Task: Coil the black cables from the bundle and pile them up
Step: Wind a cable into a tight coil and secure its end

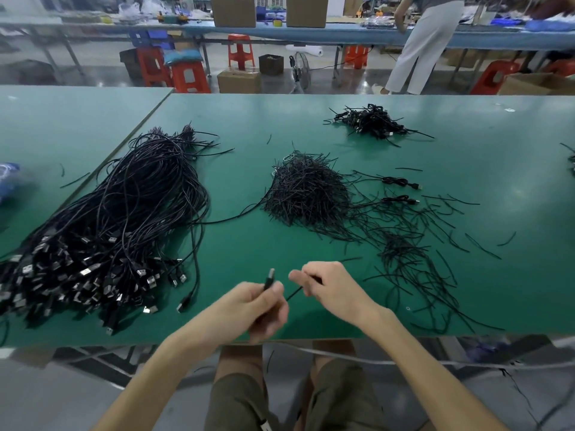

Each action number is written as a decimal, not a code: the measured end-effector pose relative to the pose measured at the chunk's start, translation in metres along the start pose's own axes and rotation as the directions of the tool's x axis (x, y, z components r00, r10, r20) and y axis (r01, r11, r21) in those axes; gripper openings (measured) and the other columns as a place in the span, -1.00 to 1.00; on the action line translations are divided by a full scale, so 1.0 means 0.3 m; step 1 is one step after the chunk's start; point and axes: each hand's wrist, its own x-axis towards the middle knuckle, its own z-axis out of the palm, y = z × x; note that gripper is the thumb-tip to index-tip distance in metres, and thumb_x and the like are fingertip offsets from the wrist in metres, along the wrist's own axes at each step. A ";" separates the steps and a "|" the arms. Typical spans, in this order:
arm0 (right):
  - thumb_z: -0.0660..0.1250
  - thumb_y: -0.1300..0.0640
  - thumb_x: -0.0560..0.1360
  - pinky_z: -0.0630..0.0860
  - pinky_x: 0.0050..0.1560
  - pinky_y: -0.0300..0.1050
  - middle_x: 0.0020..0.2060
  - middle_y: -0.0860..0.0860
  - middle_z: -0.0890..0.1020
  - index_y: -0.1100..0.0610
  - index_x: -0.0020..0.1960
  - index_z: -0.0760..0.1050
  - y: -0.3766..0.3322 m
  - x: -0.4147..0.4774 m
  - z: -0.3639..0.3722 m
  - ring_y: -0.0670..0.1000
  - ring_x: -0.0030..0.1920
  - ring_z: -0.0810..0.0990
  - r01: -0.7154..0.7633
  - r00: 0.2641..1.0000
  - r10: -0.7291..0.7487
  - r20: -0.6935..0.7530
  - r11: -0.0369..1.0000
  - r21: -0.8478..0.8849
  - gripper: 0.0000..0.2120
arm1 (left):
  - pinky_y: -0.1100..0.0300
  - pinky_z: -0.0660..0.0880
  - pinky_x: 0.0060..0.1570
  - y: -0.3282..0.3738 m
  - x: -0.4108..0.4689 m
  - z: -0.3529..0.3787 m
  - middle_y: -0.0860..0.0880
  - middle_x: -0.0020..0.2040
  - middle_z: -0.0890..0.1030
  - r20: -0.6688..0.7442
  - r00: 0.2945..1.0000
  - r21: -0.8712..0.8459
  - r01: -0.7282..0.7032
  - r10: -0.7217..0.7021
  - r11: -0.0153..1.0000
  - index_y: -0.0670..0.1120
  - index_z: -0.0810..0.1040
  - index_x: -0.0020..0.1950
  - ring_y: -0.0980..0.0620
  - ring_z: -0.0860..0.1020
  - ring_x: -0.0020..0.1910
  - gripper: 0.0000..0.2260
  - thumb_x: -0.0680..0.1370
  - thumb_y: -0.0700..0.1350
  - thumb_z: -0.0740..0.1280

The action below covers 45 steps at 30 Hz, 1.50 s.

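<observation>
A big bundle of black USB cables [124,219] lies on the left of the green table [466,144], plugs towards me. My left hand [258,306] grips one black cable near its plug [269,277], which sticks up above the fingers. My right hand [329,287] pinches the same cable a little further along; a short stretch of cable [294,293] runs between the hands. A pile of coiled cables [373,121] sits at the far right. Two loose coiled cables [399,189] lie right of centre.
A heap of short black twist ties [306,194] sits mid-table, with several more scattered to the right [413,253]. A blue object [7,178] lies at the left edge. Red stools, boxes and a standing person [420,48] are beyond the table.
</observation>
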 end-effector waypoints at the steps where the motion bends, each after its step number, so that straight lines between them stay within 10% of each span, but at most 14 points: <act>1: 0.17 -0.38 0.58 0.36 -0.28 -0.19 -0.41 -0.09 0.52 0.09 -0.34 0.44 -0.016 0.002 0.000 -0.10 -0.39 0.45 0.010 1.000 -0.011 -0.028 1.000 -0.005 -0.40 | 0.16 0.40 -0.32 -0.009 0.005 0.013 -0.09 -0.29 0.66 0.020 1.000 0.074 0.000 -0.001 0.997 -0.14 0.64 -0.11 -0.03 0.57 -0.38 -0.57 0.70 0.06 0.12; 6: 0.20 -0.13 0.68 0.39 -0.24 -0.02 -0.39 -0.01 0.44 0.15 -0.31 0.38 -0.115 -0.009 0.019 -0.03 -0.36 0.39 0.053 0.994 -0.059 -0.093 0.997 -0.061 -0.52 | 0.09 0.54 0.28 -0.049 0.054 0.030 -0.04 0.21 0.68 -0.144 0.989 0.189 -0.006 0.034 0.982 -0.21 0.54 0.39 0.09 0.64 0.22 -0.64 0.72 -0.10 0.10; 11: 0.20 0.03 0.71 0.35 -0.30 -0.20 -0.37 -0.01 0.49 0.20 -0.24 0.43 -0.182 -0.060 0.046 -0.10 -0.36 0.39 -0.055 0.971 0.077 -0.224 0.993 0.102 -0.61 | 0.32 0.52 0.19 -0.041 0.056 0.029 0.21 0.12 0.69 -0.140 0.989 -0.017 -0.043 0.040 0.999 -0.10 0.50 0.39 0.16 0.63 0.22 -0.64 0.65 -0.02 0.14; 16: 0.19 0.07 0.71 0.53 -0.10 -0.01 -0.21 0.02 0.61 0.18 -0.11 0.53 -0.226 -0.089 0.043 -0.02 -0.19 0.57 -0.068 0.972 0.087 -0.217 0.993 0.094 -0.70 | 0.30 0.52 0.19 -0.063 0.062 0.037 -0.05 0.22 0.68 -0.116 0.993 -0.229 -0.034 0.007 0.973 -0.23 0.55 0.34 0.02 0.62 0.27 -0.61 0.69 -0.02 0.12; 20: 0.10 0.07 0.74 0.54 0.07 -0.06 0.03 -0.04 0.57 0.12 0.23 0.56 -0.237 -0.108 0.080 -0.06 -0.01 0.57 -0.037 0.979 0.037 -0.198 0.999 0.008 -0.72 | 0.17 0.54 0.19 -0.059 0.081 0.056 -0.17 0.15 0.70 -0.198 0.980 -0.520 -0.075 -0.035 0.851 -0.22 0.68 0.14 -0.03 0.64 0.21 -0.54 0.65 0.10 0.17; 26: 0.03 0.10 0.74 0.55 0.22 0.08 0.42 0.01 0.44 0.07 0.57 0.30 -0.233 -0.142 0.152 0.10 0.29 0.56 0.003 0.985 -0.018 -0.171 0.996 -0.090 -0.59 | 0.16 0.52 0.28 -0.068 0.107 0.061 -0.14 0.42 0.54 -0.123 0.992 -0.779 -0.072 -0.038 0.623 -0.22 0.42 0.47 0.01 0.50 0.42 -0.49 0.70 0.12 0.09; 33: 0.11 0.10 0.73 0.48 -0.06 -0.25 -0.05 -0.19 0.54 0.04 0.36 0.48 -0.204 -0.166 0.182 -0.21 -0.15 0.53 0.019 0.961 0.016 -0.276 0.992 0.124 -0.73 | 0.10 0.63 0.03 -0.056 0.121 0.042 -0.04 -0.04 0.68 -0.194 0.973 -0.923 -0.137 -0.126 0.359 -0.18 0.65 0.13 0.02 0.69 -0.05 -0.65 0.62 0.05 0.23; 39: 0.26 0.00 0.68 0.42 -0.47 -0.09 -0.20 0.09 0.63 0.06 0.09 0.34 -0.180 -0.173 0.200 -0.01 -0.54 0.46 -0.105 0.951 0.225 -0.211 0.879 0.465 -0.85 | 0.22 0.44 -0.28 -0.039 0.113 0.029 0.11 -0.36 0.29 -0.168 0.985 -0.954 -0.153 -0.041 0.256 -0.04 0.50 -0.20 0.13 0.29 -0.47 -0.66 0.70 0.07 0.17; 45: 0.31 0.09 0.66 0.56 -0.20 -0.18 0.10 -0.07 0.62 -0.10 0.36 0.35 -0.167 -0.169 0.180 -0.01 -0.24 0.68 -0.105 0.975 0.180 -0.127 0.886 0.452 -0.69 | 0.25 0.30 -0.40 -0.028 0.097 0.044 0.07 -0.35 0.20 -0.242 0.969 -0.862 -0.189 -0.055 0.470 -0.05 0.52 -0.21 0.11 0.14 -0.46 -0.65 0.70 0.03 0.17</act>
